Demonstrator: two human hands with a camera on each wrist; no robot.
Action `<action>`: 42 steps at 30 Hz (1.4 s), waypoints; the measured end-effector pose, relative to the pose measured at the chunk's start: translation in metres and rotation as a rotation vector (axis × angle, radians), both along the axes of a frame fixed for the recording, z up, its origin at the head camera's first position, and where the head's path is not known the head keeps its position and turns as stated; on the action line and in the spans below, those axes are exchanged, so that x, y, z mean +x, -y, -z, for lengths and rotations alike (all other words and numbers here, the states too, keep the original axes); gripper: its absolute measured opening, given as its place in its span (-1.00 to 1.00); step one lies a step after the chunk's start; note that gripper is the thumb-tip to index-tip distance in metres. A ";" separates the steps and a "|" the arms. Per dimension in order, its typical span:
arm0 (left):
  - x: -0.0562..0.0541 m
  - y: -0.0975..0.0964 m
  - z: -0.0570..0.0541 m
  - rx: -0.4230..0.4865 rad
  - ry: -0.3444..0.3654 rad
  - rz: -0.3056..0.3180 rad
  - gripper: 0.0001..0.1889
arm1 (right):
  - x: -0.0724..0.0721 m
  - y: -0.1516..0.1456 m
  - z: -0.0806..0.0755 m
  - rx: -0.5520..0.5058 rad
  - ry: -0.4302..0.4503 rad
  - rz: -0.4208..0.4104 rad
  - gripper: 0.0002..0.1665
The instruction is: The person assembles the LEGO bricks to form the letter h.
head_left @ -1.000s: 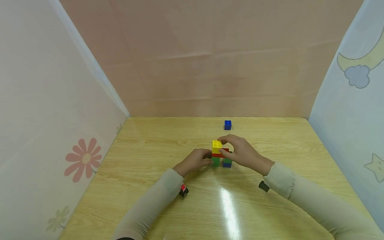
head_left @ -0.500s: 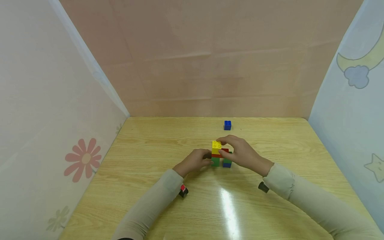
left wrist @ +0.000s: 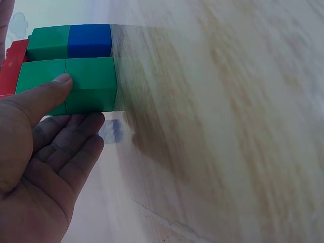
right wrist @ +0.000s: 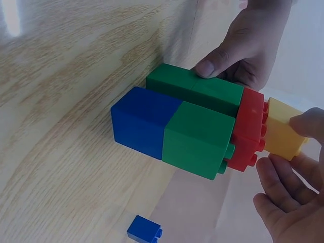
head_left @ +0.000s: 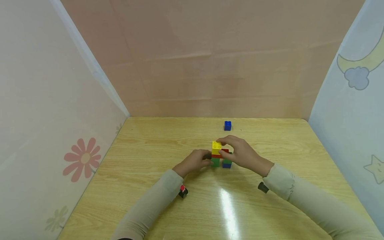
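Nothing is visibly shifting since the earlier frame | head: right hand (head_left: 243, 153) is pinching a yellow square plastic brick (head_left: 216, 148), crowning the stack | left wrist: left hand (left wrist: 40, 172) is gripping green plastic bricks (left wrist: 92, 84), probably for steadying | right wrist: yellow is meeting a red rectangular plastic brick (right wrist: 246, 132), seating unclear

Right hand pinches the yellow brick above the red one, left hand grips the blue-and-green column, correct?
No: the left hand grips the all-green column, not the blue-and-green one, as the left wrist view shows. The rest stands.

Bright, even light, white glare (head_left: 229, 213) on tabletop (head_left: 150, 143), soft shadows, hazy wrist views
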State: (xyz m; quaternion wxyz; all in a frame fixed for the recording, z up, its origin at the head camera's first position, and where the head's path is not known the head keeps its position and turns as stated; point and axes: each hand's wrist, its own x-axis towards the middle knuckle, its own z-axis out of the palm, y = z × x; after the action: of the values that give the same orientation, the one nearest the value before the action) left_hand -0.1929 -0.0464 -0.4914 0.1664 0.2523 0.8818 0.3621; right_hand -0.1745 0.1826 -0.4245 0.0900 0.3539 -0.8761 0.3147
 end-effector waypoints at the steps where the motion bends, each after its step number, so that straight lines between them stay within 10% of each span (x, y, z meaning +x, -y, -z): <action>1: 0.000 0.000 0.000 -0.001 0.000 0.001 -0.62 | 0.000 0.000 0.000 0.005 0.000 0.000 -0.55; 42: 0.000 -0.001 -0.001 -0.004 -0.001 0.006 -0.62 | -0.001 0.003 -0.008 0.102 -0.049 -0.020 -0.59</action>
State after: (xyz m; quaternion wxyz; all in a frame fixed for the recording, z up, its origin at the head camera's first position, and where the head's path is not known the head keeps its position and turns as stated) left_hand -0.1929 -0.0453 -0.4903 0.1675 0.2546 0.8818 0.3599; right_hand -0.1756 0.1799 -0.4167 0.0900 0.3744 -0.8850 0.2616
